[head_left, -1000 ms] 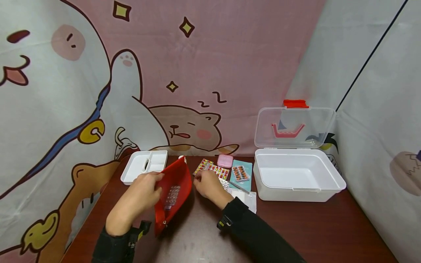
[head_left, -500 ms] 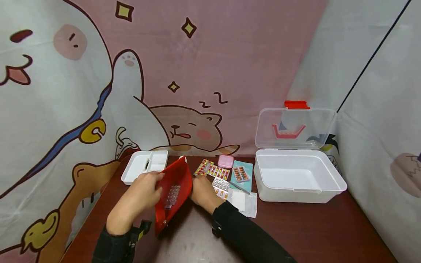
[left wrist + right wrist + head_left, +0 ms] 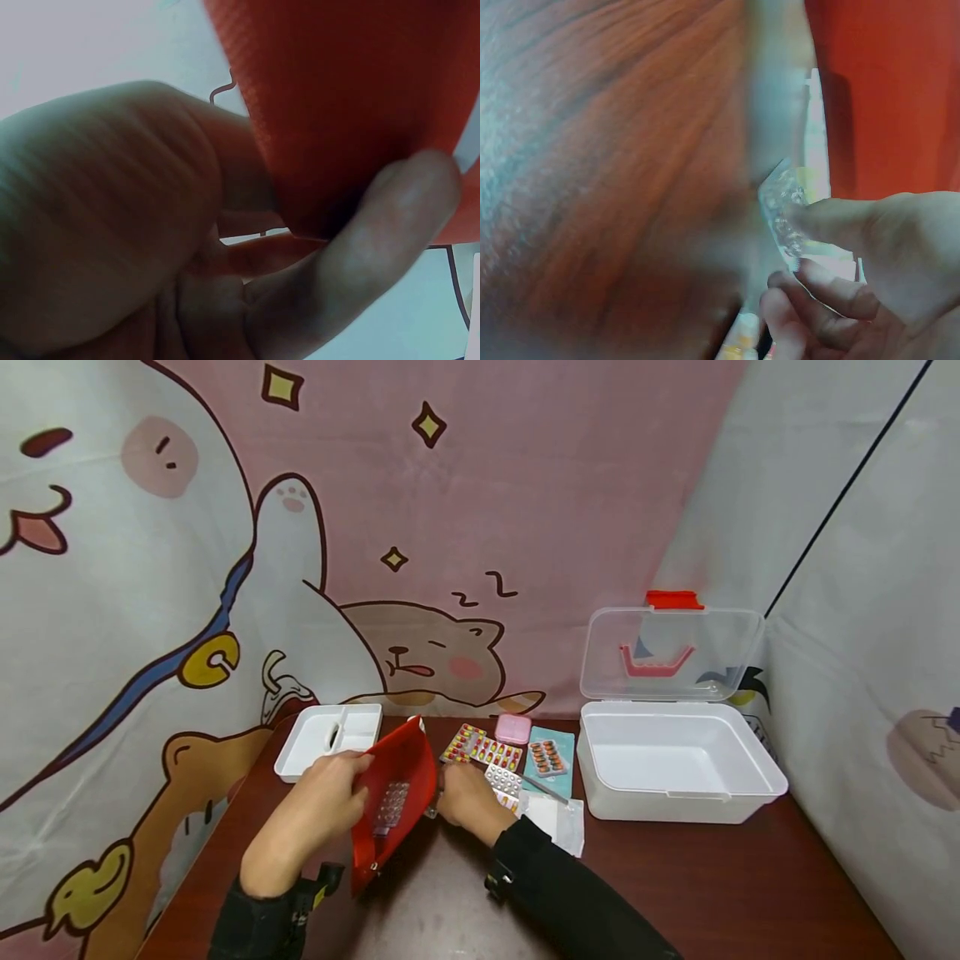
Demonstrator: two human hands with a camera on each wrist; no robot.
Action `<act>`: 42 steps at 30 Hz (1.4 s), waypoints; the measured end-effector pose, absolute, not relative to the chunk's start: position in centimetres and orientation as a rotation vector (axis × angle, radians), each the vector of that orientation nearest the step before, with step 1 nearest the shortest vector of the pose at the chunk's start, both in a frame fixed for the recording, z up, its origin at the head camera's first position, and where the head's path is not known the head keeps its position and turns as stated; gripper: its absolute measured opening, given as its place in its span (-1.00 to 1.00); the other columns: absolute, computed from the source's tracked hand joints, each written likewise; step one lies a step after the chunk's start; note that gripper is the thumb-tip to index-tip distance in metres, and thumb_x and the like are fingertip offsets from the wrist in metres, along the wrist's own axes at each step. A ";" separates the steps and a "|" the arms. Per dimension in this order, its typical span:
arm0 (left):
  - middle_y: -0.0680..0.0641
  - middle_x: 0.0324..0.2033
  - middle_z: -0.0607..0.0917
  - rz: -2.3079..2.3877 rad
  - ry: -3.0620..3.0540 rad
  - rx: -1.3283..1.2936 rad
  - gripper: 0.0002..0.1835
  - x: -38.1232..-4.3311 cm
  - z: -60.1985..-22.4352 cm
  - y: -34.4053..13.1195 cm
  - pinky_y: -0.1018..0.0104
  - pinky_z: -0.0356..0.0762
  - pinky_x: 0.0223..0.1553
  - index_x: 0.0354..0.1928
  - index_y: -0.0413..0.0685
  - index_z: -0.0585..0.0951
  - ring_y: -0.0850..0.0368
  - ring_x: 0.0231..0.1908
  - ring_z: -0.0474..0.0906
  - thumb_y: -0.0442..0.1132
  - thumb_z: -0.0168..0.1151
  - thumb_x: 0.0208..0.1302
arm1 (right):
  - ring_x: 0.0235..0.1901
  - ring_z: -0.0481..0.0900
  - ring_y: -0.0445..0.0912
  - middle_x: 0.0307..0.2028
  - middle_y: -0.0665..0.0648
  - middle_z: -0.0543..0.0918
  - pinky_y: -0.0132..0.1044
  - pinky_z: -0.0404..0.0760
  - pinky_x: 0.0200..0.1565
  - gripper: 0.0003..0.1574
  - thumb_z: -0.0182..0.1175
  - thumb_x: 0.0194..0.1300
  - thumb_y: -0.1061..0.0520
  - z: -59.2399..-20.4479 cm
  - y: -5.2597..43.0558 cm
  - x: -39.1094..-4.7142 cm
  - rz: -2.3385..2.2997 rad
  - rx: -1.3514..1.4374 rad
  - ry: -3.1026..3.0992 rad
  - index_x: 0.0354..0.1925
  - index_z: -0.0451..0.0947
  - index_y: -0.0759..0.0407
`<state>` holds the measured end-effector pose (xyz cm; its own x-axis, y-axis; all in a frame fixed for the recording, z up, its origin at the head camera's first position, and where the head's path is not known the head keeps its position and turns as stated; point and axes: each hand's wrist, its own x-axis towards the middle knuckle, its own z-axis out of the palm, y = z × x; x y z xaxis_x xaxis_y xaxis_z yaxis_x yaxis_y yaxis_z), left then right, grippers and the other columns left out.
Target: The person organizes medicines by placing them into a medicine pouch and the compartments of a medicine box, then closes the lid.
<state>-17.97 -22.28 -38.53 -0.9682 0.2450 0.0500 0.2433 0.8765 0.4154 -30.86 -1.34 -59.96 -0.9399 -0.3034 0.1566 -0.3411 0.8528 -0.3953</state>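
My left hand (image 3: 324, 797) grips the upper edge of a red zip pouch (image 3: 415, 758), which stands tilted with its mouth spread. In the left wrist view, the fingers (image 3: 397, 217) wrap the red fabric. A clear blister pack (image 3: 390, 806) shows inside the pouch. Just right of the pouch, my right hand (image 3: 468, 795) pinches another clear blister pack (image 3: 781, 206) between thumb and fingers. Behind and beside that hand lie red-and-yellow capsule strips (image 3: 497, 752) and a silver blister pack (image 3: 503, 779), whose lower part the hand and wrist partly overlap.
A white divided case (image 3: 303, 747) sits at the back left. Beyond the strips are a pink box (image 3: 513, 728), a teal packet (image 3: 566, 764) bearing an orange pill pack (image 3: 546, 758), tweezers (image 3: 545, 788) and a white packet (image 3: 572, 827). A white bin (image 3: 637, 803) with raised clear lid (image 3: 600, 652) stands right.
My right hand has drawn back from the capsule strips, down and slightly left to the pouch's side, uncovering the silver blister pack. The left hand and pouch have stayed in place.
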 end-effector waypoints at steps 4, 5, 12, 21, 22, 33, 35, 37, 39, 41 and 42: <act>-0.32 0.32 0.73 0.645 3.063 0.415 -0.51 -17.9 -38.7 -22.3 -0.06 0.72 0.09 0.37 -0.39 0.66 -0.14 0.13 0.75 -0.42 0.26 0.42 | -0.44 0.57 -0.10 -0.53 -0.07 0.59 -0.19 0.54 -0.36 -0.75 0.44 0.07 0.09 -59.0 -0.6 -30.9 0.819 0.452 -2.961 -0.54 0.53 -0.16; -0.32 0.33 0.73 0.642 3.064 0.417 -0.51 -17.9 -38.7 -22.3 -0.06 0.71 0.08 0.37 -0.39 0.66 -0.13 0.12 0.75 -0.42 0.26 0.42 | -0.42 0.56 -0.12 -0.52 -0.09 0.59 -0.20 0.54 -0.33 -0.77 0.45 0.09 0.07 -58.9 -0.3 -31.0 0.848 0.441 -2.962 -0.51 0.56 -0.16; -0.31 0.33 0.73 0.639 3.059 0.412 -0.51 -18.0 -38.9 -22.3 0.07 0.65 -0.04 0.37 -0.37 0.66 -0.08 0.05 0.72 -0.41 0.27 0.43 | -0.19 0.76 0.08 -0.33 0.13 0.79 0.02 0.69 -0.12 -0.93 0.43 0.29 0.14 -51.9 1.8 -27.4 0.940 0.419 -2.932 -0.26 0.77 0.12; -0.28 0.26 0.76 0.687 3.032 0.393 -0.53 -18.1 -39.0 -22.2 0.12 0.69 -0.11 0.35 -0.37 0.67 -0.02 -0.06 0.70 -0.41 0.29 0.43 | -0.39 0.56 -0.11 -0.44 0.00 0.67 -0.12 0.57 -0.25 -0.93 0.33 0.35 0.10 -52.4 4.6 -28.6 1.074 0.282 -2.794 -0.26 0.73 0.05; -0.28 0.26 0.76 0.684 3.033 0.393 -0.53 -18.1 -39.0 -22.1 0.12 0.69 -0.11 0.35 -0.37 0.68 -0.02 -0.06 0.70 -0.41 0.29 0.43 | -0.39 0.58 -0.13 -0.42 0.01 0.69 -0.15 0.58 -0.24 -0.93 0.34 0.35 0.13 -50.9 4.7 -27.9 1.117 0.245 -2.794 -0.24 0.74 0.09; -0.28 0.21 0.78 0.680 3.034 0.411 -0.55 -18.4 -39.3 -21.9 0.11 0.69 -0.10 0.32 -0.35 0.69 -0.03 -0.06 0.70 -0.42 0.30 0.42 | -0.46 0.86 0.01 -0.27 0.14 0.81 -0.40 0.55 -0.48 -0.67 0.25 0.48 0.25 -44.0 5.7 -24.5 1.500 0.313 -2.647 0.12 0.78 0.26; -0.28 0.22 0.77 0.678 3.039 0.413 -0.55 -18.4 -39.4 -21.8 0.10 0.70 -0.09 0.32 -0.35 0.69 -0.04 -0.05 0.71 -0.42 0.30 0.43 | -0.46 0.85 -0.02 -0.27 0.12 0.80 -0.39 0.57 -0.46 -0.70 0.24 0.48 0.24 -43.4 5.5 -23.9 1.545 0.325 -2.659 0.08 0.77 0.24; -0.29 0.24 0.77 0.671 3.045 0.417 -0.55 -18.4 -39.4 -21.7 0.04 0.74 -0.05 0.33 -0.35 0.69 -0.06 0.00 0.74 -0.41 0.30 0.43 | -0.45 0.85 -0.03 -0.27 0.12 0.78 -0.38 0.63 -0.44 -0.75 0.23 0.48 0.24 -42.8 5.1 -23.4 1.588 0.354 -2.676 0.03 0.76 0.24; -0.29 0.25 0.76 0.663 3.055 0.421 -0.55 -18.4 -39.5 -21.6 -0.05 0.76 0.05 0.33 -0.36 0.69 -0.10 0.07 0.76 -0.41 0.30 0.43 | -0.46 0.85 -0.04 -0.28 0.11 0.79 -0.37 0.65 -0.42 -0.77 0.24 0.47 0.25 -42.4 4.6 -22.9 1.615 0.401 -2.698 -0.01 0.76 0.26; -0.30 0.27 0.75 0.663 3.058 0.423 -0.53 -18.4 -39.5 -21.5 -0.11 0.76 0.12 0.34 -0.37 0.68 -0.13 0.11 0.76 -0.40 0.30 0.43 | -0.47 0.84 -0.04 -0.30 0.12 0.79 -0.36 0.67 -0.42 -0.79 0.25 0.46 0.27 -42.2 4.1 -22.4 1.624 0.467 -2.715 -0.03 0.76 0.28; -0.30 0.27 0.75 0.664 3.059 0.425 -0.53 -18.4 -39.5 -21.4 -0.13 0.76 0.14 0.34 -0.37 0.68 -0.14 0.11 0.76 -0.40 0.30 0.43 | -0.48 0.84 -0.03 -0.31 0.12 0.80 -0.35 0.66 -0.44 -0.79 0.25 0.45 0.27 -42.1 3.8 -22.2 1.619 0.498 -2.727 -0.03 0.76 0.29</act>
<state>-18.40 -21.37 -39.49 -0.9637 0.2566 0.0735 0.2640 0.8755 0.4048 -22.23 3.78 -42.11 -0.9497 -0.2976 0.0980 -0.2284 0.4438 -0.8665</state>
